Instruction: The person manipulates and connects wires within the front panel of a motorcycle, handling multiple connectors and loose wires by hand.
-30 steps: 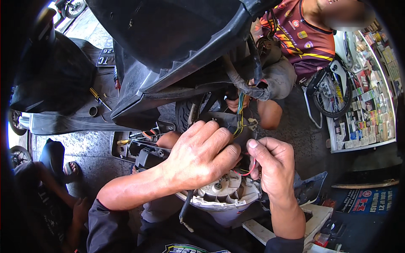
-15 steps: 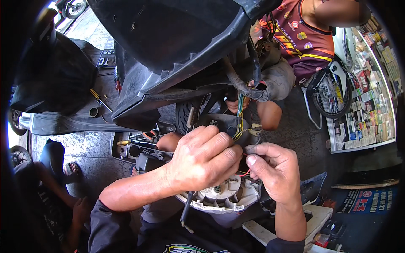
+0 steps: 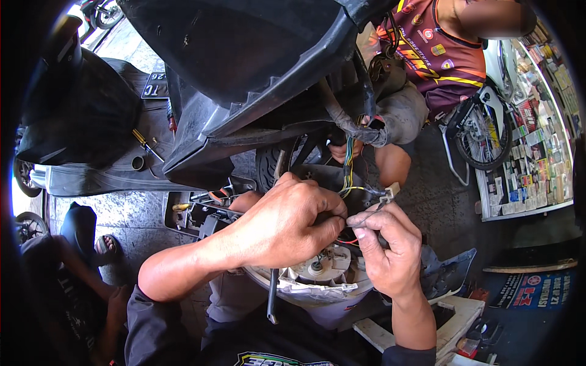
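Observation:
My left hand [image 3: 296, 216] and my right hand [image 3: 390, 247] meet in a close pinch above a pale lamp housing [image 3: 317, 268]. A thin dark wire [image 3: 373, 213] runs over my right index finger, and its end is hidden between the fingertips of both hands. Below them curves a thin red wire [image 3: 348, 242]. A cream plastic connector [image 3: 390, 193] hangs just beyond my right fingers. It ends a dark sleeve that joins a bundle of yellow and green wires [image 3: 348, 165] from the scooter's front. What my left fingers grip is mostly covered.
Dark scooter bodywork [image 3: 244, 67] overhangs the far side. A co-worker in a maroon shirt [image 3: 433, 55] crouches behind it, a hand [image 3: 342, 151] near the wires. A tool tray [image 3: 177, 210] lies left, a screwdriver [image 3: 146, 144] on the scooter footboard. A white frame [image 3: 452, 323] stands right.
My left hand has turned and its fingertips show more now. My right hand has shifted slightly down and left. The cream connector has swung right and stands clear above my right fingers.

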`<state>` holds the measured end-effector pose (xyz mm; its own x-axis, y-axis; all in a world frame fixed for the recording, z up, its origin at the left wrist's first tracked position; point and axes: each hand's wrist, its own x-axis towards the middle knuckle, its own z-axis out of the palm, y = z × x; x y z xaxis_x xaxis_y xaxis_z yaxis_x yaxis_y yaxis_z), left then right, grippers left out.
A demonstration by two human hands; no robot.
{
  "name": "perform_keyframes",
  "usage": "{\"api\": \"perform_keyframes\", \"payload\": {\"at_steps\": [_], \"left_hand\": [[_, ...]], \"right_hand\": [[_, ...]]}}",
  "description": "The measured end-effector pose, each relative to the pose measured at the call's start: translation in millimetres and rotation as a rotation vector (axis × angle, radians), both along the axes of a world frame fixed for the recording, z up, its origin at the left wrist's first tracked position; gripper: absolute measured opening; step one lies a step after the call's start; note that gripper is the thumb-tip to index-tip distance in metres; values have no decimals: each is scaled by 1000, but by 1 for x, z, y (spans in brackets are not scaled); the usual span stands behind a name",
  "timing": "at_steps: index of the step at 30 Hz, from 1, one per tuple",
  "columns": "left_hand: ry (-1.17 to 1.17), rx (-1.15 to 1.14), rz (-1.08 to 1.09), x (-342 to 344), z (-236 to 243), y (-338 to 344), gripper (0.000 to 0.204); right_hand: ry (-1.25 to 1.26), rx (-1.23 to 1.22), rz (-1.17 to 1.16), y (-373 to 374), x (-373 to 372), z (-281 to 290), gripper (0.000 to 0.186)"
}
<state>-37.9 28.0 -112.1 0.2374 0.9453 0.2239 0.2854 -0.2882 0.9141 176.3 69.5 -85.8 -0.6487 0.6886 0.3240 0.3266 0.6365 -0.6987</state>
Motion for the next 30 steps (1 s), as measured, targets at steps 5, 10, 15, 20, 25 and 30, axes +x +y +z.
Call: {"api": "perform_keyframes", "payload": {"at_steps": [5,10,15,20,25,30], "left_hand": [[-2,-303,-58,-4,13,5,22],[49,-340,-61,-4,16,12,23],[-126,-64,181,12,-4,1,17],[45,392,203,10,-24,-5,22],[145,431,293,19,-20,-7,28],[151,380,281,22,-20,-5,27]], "right_hand": [[6,69,10,1,-2,-5,16],[43,72,-23,1,-4,-6,13],[105,-142,-151,0,0,-6,9],[176,-430,-264,-4,3,-6,10],[214,-505,-261,-3,2,-4,10],[173,-481,-231,-5,0,5,9]]}}
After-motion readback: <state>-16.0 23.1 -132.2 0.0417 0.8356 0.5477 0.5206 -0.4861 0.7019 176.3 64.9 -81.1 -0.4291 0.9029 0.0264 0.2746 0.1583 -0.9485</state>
